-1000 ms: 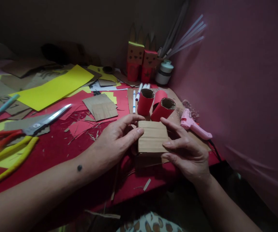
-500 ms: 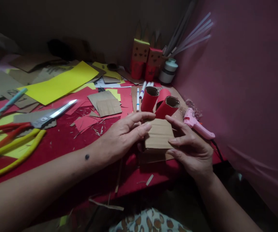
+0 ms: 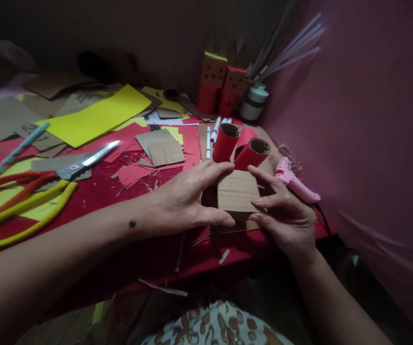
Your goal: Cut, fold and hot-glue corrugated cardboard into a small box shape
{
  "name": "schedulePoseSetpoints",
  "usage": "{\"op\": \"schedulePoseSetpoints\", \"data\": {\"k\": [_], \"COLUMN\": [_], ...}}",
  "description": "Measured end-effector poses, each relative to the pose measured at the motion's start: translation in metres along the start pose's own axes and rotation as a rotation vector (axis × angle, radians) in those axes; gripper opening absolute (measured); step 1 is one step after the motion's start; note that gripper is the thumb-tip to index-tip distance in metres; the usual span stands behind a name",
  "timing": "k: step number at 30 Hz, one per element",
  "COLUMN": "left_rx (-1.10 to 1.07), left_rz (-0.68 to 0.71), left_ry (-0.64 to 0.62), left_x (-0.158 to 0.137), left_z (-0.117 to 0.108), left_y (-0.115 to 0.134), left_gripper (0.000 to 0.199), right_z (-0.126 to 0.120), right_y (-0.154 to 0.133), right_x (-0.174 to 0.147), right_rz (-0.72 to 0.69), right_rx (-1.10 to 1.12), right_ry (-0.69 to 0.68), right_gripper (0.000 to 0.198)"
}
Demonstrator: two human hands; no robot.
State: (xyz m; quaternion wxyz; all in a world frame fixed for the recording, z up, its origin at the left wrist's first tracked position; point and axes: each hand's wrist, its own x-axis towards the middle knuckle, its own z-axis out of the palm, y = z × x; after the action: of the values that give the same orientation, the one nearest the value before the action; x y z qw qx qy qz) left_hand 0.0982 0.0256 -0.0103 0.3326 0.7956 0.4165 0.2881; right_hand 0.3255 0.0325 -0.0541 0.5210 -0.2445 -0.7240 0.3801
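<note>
Between my two hands is a small piece of corrugated cardboard (image 3: pixel 238 192), its ribbed top face up, bent down at the near edge like a shallow box. My left hand (image 3: pixel 192 194) frames its left side, index finger at the far corner and thumb along the near edge. On the right side, my right hand (image 3: pixel 285 208) grips it between fingers and thumb. Its underside is hidden. Just beyond stand red paper-covered cardboard tubes (image 3: pixel 226 142), with another red tube (image 3: pixel 252 152) to the right.
Large scissors (image 3: pixel 73 167) with red and yellow handles lie at left, among yellow paper (image 3: pixel 98 115) and cardboard scraps (image 3: pixel 165 152). A pink glue gun (image 3: pixel 294 179) rests at right by the wall. Markers (image 3: pixel 208 143), decorated cardboard figures (image 3: pixel 212 79) and a white jar (image 3: pixel 255 103) are behind.
My left thumb has moved from the cardboard's top face down to its near edge, and the left hand has opened wider around it. My right hand keeps its grip. The view has shifted slightly.
</note>
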Motion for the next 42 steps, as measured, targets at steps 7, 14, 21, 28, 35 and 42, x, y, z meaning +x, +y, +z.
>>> {"op": "schedulePoseSetpoints", "data": {"k": [7,14,21,28,35,42], "left_rx": [0.104,0.147,0.148,0.142,0.153,0.209], "left_rz": [0.111,0.155,0.168,0.173,0.151,0.163], "left_ry": [0.005,0.025,-0.009,-0.06,-0.104,-0.074], "left_x": [0.0,0.0,0.0,0.0,-0.002,-0.005], "left_z": [0.001,0.003,0.001,-0.002,-0.004,0.004], "left_y": [-0.009,-0.011,-0.013,-0.013,-0.011,-0.011], "left_gripper": [0.067,0.062,0.07,0.074,0.08,0.082], "right_z": [-0.001,-0.006,-0.008,-0.007,-0.01,-0.007], "right_y": [-0.001,0.002,0.004,0.005,0.009,0.013], "right_x": [-0.001,0.0,0.0,0.0,-0.002,-0.009], "right_rz": [0.017,0.037,0.041,0.017,-0.004,-0.011], "right_rx": [0.011,0.062,0.042,0.043,0.016,-0.073], "right_ry": [-0.008,-0.103,-0.114,-0.12,-0.208,-0.21], "right_gripper": [0.029,0.04,0.038,0.038,0.045,0.048]}}
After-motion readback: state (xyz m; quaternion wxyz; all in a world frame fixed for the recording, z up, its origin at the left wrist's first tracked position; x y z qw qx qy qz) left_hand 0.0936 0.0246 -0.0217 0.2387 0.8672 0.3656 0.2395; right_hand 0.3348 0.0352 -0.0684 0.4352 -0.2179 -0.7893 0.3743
